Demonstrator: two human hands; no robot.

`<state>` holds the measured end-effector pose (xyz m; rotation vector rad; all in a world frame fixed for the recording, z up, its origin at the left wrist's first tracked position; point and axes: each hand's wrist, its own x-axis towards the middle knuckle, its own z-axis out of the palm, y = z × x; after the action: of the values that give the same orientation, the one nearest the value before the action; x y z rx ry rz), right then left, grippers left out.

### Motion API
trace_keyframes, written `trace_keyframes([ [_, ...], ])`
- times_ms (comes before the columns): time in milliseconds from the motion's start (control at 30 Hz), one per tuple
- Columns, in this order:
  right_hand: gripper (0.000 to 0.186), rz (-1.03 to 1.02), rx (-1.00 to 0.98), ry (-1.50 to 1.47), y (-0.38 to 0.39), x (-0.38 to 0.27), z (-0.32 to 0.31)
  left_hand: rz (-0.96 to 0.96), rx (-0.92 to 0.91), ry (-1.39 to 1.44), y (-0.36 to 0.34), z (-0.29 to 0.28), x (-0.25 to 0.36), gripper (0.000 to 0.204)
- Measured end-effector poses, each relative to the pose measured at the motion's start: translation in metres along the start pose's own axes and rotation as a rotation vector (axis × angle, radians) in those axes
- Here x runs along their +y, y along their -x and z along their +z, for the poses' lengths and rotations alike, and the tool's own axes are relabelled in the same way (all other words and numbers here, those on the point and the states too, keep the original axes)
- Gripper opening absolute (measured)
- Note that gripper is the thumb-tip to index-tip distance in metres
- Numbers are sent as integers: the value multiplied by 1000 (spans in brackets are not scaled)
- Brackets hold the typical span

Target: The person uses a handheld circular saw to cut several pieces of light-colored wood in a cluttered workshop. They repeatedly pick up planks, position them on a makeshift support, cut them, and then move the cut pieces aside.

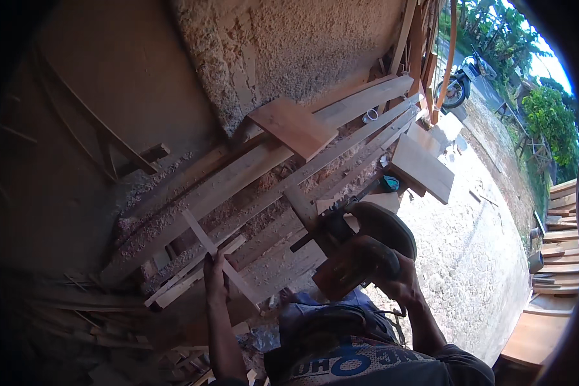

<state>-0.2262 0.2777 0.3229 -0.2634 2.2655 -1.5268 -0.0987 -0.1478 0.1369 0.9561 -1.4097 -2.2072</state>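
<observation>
My left hand (216,278) is closed around a narrow flat strip of wood (206,239), which slants over the long timbers. My right hand (400,280) grips the rear handle of what looks like a handheld circular saw (349,265). The saw has a dark rounded guard and a flat base plate, and it is tilted on its side in front of my body. Saw and strip are apart. The fingers of my right hand are partly hidden behind the handle, and the blade cannot be made out clearly.
Long timber beams (357,106) dusted with shavings run diagonally ahead. A reddish board (293,127) and a pale board (423,168) lie across them. A rough wall (283,48) stands behind. Stacked planks (563,257) are at the far right, and a motorcycle (460,83) is parked outside.
</observation>
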Motion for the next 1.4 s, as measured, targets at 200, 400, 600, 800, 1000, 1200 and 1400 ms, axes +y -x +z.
trace_keyframes([
  [200,50,68,225,-112,19,32,-69,-125,-259,-215,9,126,-32,43],
  [400,47,72,610,-222,54,83,-127,-238,-617,-353,-9,262,-70,43],
  [600,40,198,958,-370,99,149,-166,-483,-1126,-740,15,368,-137,57],
  [800,37,412,1222,-416,127,196,-180,-424,-1337,-1226,32,447,-265,73],
  [1000,23,703,1305,-422,149,260,-183,38,-1174,-1083,38,531,-251,54],
  [1200,19,873,1191,-669,149,319,-182,100,-748,-694,-22,474,-212,30],
  [1400,22,766,1125,-812,128,346,-189,-85,124,-134,-165,407,-150,16],
])
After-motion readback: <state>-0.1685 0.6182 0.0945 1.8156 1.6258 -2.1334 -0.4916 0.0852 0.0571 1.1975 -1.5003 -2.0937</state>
